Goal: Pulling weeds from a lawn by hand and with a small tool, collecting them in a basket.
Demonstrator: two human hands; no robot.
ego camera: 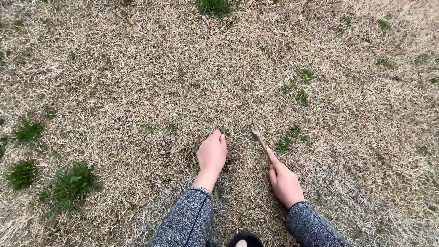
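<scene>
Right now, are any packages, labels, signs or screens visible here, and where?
None in view: only dry lawn with green tufts, the left hand flat on the grass, and the right hand holding a small forked weeding tool.

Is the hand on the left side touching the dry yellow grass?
Touching. In the head view the left hand lies palm down on the dry yellow grass, its fingers pressed into the blades with no gap.
</scene>
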